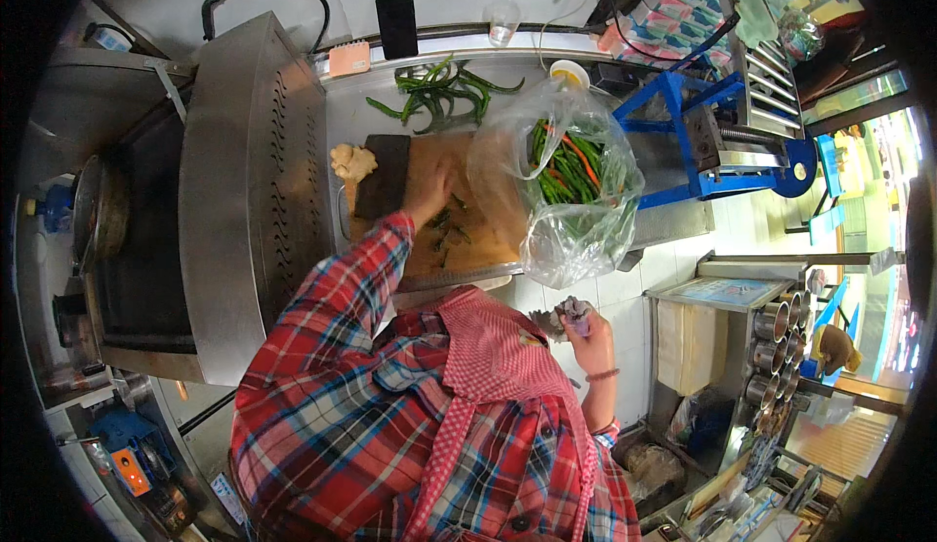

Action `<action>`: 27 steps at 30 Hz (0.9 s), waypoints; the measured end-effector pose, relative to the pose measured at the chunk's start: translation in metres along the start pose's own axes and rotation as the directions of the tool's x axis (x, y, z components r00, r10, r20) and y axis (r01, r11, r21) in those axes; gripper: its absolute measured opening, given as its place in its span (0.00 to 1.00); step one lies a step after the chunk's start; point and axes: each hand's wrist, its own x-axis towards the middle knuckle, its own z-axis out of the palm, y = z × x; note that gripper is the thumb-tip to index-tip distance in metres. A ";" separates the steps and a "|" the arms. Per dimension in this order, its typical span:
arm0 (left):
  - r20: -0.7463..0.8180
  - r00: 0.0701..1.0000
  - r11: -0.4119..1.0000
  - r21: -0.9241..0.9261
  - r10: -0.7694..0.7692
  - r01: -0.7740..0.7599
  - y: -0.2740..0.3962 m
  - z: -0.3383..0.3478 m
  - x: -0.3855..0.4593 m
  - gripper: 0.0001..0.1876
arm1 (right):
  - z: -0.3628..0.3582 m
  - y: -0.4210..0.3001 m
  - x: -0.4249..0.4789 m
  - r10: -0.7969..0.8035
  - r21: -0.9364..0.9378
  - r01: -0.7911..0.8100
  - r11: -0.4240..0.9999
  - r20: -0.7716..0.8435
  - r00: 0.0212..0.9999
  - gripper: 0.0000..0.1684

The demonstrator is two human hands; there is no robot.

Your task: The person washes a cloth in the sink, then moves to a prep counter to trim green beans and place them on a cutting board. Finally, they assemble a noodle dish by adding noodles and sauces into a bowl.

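Note:
My left hand, blurred, is over the wooden cutting board; whether its fingers hold anything is unclear. Small green pepper pieces are scattered beside it. A dark flat rectangle, possibly a cleaver blade, rests on the board's left part, with a knob of ginger at its edge. My right hand grips a crumpled grey-purple cloth in front of my apron, off the counter. Long green peppers are heaped behind the board. To its right, a clear plastic bag contains green and red chillies.
A perforated steel housing rises at the left, beside a stove with a pan. A blue metal frame stands right of the bag. Along the back are a phone, a notepad and a plastic cup.

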 end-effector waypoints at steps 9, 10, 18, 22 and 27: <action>0.071 0.997 0.910 0.414 -0.001 -0.029 -0.029 -0.011 0.063 0.38 | 0.022 0.020 0.001 0.106 0.103 -0.118 0.988 0.114 0.988 0.12; 0.049 0.999 0.900 0.436 -0.008 -0.014 -0.026 -0.014 0.056 0.38 | 0.027 0.024 -0.004 0.104 0.137 -0.124 0.983 0.145 0.984 0.12; 0.009 1.000 0.914 0.405 0.029 -0.030 0.004 -0.011 0.019 0.35 | 0.090 0.096 0.039 0.130 0.067 -0.160 0.985 0.319 0.939 0.18; -0.044 0.999 0.993 0.122 0.011 -0.005 -0.004 -0.032 0.012 0.26 | 0.117 0.122 0.058 0.269 -0.124 -0.240 0.963 0.400 0.876 0.26; 0.005 1.000 0.988 0.151 -0.004 0.003 -0.033 -0.053 -0.013 0.19 | 0.131 0.129 0.070 0.334 -0.050 -0.336 0.941 0.319 0.887 0.20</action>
